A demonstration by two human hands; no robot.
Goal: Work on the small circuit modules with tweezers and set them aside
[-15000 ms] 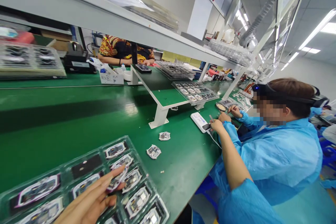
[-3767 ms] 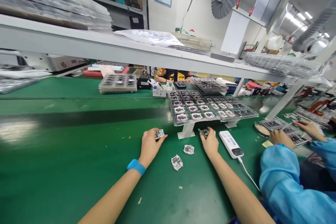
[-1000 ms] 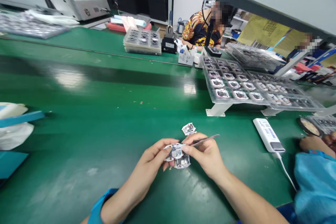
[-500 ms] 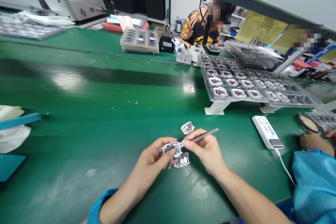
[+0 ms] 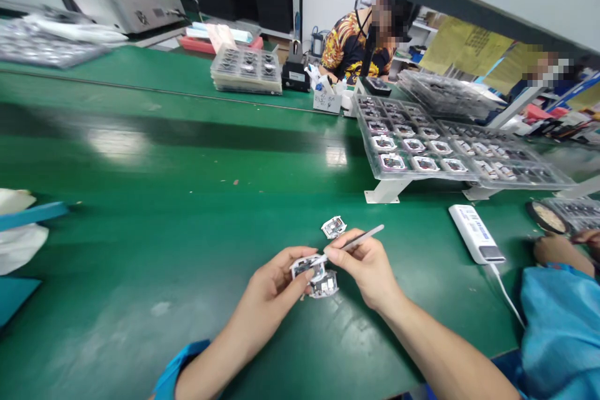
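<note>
My left hand pinches a small white-framed electronic module between thumb and fingers, a little above the green bench. In my right hand is a pair of grey tweezers, held like a pen. Their tips reach the right side of the held module; whether they grip a part there is too small to tell. Just below it lies a second module, partly covered by the held one. A third module rests on the bench beyond my right fingers.
Clear trays of similar modules stand on white brackets at the right. A white device with a cable lies nearer. A blue-sleeved co-worker sits at the right edge; another person works across the bench. Stacked trays stand at the back.
The tweezers have tilted slightly, their rear end lower and further left. Both hands stay at nearly the same place, and the camera view has shifted a little.
</note>
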